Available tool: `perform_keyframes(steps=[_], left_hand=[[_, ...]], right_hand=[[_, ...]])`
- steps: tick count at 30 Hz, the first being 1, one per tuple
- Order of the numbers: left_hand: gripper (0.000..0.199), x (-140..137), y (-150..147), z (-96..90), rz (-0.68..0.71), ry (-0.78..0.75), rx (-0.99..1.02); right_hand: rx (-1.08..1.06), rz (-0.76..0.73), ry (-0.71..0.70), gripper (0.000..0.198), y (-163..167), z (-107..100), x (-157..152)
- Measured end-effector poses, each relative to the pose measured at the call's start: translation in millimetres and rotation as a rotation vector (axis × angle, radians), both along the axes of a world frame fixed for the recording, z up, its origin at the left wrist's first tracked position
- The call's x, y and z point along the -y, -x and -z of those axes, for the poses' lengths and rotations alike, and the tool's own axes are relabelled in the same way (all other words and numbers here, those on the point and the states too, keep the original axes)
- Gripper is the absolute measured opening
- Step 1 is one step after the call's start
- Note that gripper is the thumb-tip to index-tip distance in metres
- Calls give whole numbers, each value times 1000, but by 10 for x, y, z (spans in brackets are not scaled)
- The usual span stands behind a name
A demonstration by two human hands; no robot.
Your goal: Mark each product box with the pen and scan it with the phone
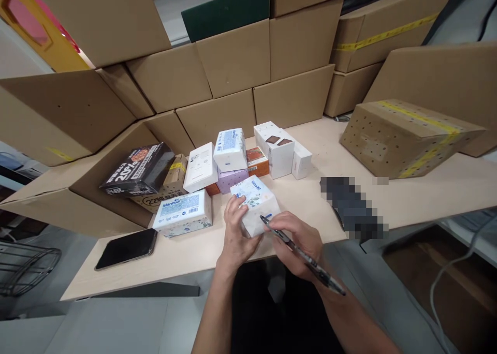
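My left hand (236, 235) grips a white tissue pack (254, 193) with a leaf print, its fingers over the left side and the thumb underneath. The pack is tilted, with its plain white end facing me. Between the fingers of my right hand (297, 242) is a dark pen (306, 261), its tip at the white end of the pack; I cannot tell if it touches. To the left on the table lies another tissue pack (183, 212). Behind the held pack, a third tissue pack (230, 149) rests on a lilac box (232, 180).
On the wooden table (326, 152) stand white boxes (281, 160), an orange box (257, 160), a black printed box (137, 168) and a phone (126, 249). A pixelated dark item (351, 206) lies right. Cardboard boxes (215, 118) wall the back; a taped carton (407, 139) sits right.
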State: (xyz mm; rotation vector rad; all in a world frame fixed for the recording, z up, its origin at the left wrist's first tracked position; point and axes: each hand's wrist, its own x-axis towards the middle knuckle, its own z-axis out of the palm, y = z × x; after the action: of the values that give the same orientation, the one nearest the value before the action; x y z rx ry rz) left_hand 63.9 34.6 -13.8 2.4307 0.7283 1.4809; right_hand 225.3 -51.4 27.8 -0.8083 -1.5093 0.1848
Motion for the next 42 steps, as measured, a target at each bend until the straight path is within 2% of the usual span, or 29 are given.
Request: perform_keyframes(steps=[2,5,9,17,27,42], left_hand=[[74,4,-4,0,-5,-6,10],[75,20,-10,-6,-24,7,23],[81,32,-8,-8,-45,25,5],[78,38,-6,-12,-82,70,-14],[74,32,2,-4,-85,79,-24],[78,38,5,-3,-116,44,-57]], right_hand=[[29,81,-38,30,65,-24,-86],[46,167,5,21,132,0,-179],[60,198,-16,14,175,75,-224],[97,254,-78,16,206,147,-268],[155,252,-79,13,198,139,-281],[83,229,-38,8,188,156,-227]])
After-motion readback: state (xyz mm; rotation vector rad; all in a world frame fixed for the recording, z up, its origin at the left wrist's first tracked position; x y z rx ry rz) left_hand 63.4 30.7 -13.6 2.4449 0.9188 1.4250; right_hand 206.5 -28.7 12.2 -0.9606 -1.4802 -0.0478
